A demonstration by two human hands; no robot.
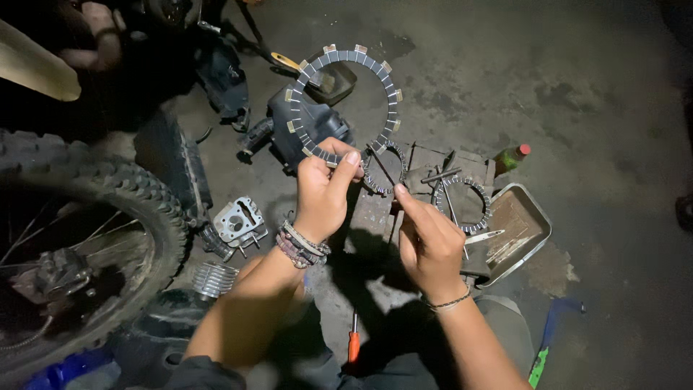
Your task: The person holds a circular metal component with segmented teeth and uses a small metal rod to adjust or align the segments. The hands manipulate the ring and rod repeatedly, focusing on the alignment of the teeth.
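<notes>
Left hand [323, 189] gripped the lower edge of a large ring-shaped clutch friction plate [345, 101], held upright above the concrete floor [592, 87]. Right hand [431, 244] was loosely curled, forefinger extended toward the ring. A green bottle with red cap [511, 157] lay beside a metal tray [530, 242] at right.

Dim scene, one light from above at centre, dark edges.
Light pools on the concrete floor [462, 79] mid-frame; corners fall off to near black, worst top left and right edge. Left hand [323, 189] and right hand [430, 245] well lit, sharp, casting hard shadows on the floor just below them. Ring-shaped friction plate [345, 101] crisp, pale tabs catching light. Metal tray [538, 224] rim glints slightly. Tyre [108, 195] at left murky, slightly bowed by wide lens. Mild grain in dark areas.
</notes>
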